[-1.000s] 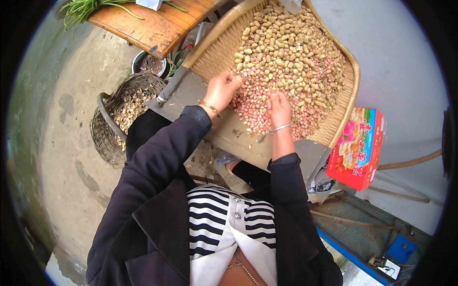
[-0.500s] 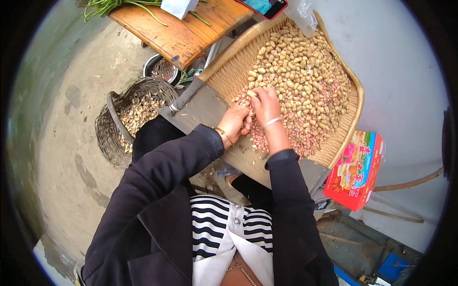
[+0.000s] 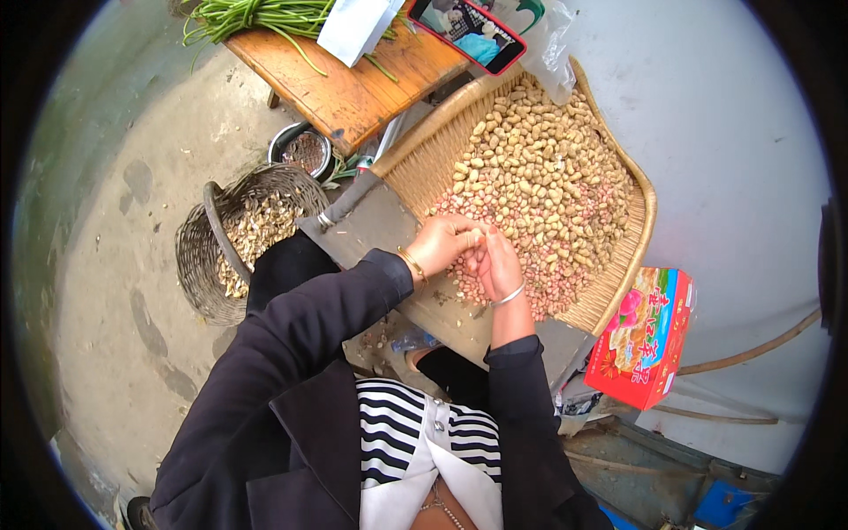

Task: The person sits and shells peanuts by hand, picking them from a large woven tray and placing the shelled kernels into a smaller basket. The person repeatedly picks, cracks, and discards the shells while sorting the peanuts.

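Note:
My left hand (image 3: 439,244) and my right hand (image 3: 500,267) meet over the near edge of a woven winnowing basket (image 3: 406,168). Thumb and fingertips of the left are pinched around a small pale peanut (image 3: 479,233), mostly covered by fingers. Curled fingers of the right close in against the same spot; what lies deeper in that palm is hidden. Beyond the hands the basket holds a heap of unshelled peanuts (image 3: 539,150). Loose pinkish shelled kernels (image 3: 530,283) lie along its near and right side, close to my right wrist.
At left on the concrete floor stands a handled wicker basket (image 3: 196,265) with empty shells (image 3: 265,216). Behind it is a metal bowl (image 3: 281,141). A wooden bench (image 3: 353,97) carries green stems (image 3: 256,13); a phone (image 3: 477,37) and plastic bag (image 3: 552,53) are nearby. A red box (image 3: 649,340) sits right.
My right hand has come back from the heap toward me with a peanut and joined the left. The left fingers have moved up onto it. The view has shifted slightly.

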A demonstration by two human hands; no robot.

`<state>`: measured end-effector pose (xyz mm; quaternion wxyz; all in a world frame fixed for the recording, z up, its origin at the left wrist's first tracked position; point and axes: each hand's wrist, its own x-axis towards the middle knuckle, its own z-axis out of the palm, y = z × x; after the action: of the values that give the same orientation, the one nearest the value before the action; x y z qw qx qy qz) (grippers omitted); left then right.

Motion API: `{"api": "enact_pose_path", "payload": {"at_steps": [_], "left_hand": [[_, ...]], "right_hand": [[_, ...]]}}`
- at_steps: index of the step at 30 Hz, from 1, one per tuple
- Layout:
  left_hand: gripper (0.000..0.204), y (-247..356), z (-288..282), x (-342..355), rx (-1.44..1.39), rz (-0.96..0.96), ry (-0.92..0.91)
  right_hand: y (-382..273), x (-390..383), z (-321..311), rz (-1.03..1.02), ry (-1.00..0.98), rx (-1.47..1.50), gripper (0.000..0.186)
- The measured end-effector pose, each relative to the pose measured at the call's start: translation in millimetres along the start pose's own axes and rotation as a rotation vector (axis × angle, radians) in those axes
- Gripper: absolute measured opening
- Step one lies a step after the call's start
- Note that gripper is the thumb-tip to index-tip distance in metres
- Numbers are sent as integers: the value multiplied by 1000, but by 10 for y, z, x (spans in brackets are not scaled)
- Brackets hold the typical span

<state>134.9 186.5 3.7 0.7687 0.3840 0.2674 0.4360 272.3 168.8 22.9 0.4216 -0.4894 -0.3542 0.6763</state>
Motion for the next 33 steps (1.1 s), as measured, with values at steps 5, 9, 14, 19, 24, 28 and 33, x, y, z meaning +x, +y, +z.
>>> {"api": "enact_pose_path", "payload": {"at_steps": [5,9,14,19,24,28,33], "left_hand": [[16,129,62,-84,140,40,-52],[15,91,49,-55,783,621,-45],[17,170,95,-133,414,171,-157],[18,35,78,-119,-36,-170,-50],[21,-124,-256,109,907,352,234],[21,188,-310,143,1011,353,458],[20,152,-200,94,-310,-290,238]], "right_hand": [[-61,-120,103,-30,28,18,34],[-83,-191,51,25,14,60,32],[-56,-231,78,40,-72,202,35],[80,-185,119,59,-7,422,34],[97,27,131,-45,303,18,22],[126,127,-485,-136,449,-391,22],[-120,53,-186,-201,216,-445,23]]}}
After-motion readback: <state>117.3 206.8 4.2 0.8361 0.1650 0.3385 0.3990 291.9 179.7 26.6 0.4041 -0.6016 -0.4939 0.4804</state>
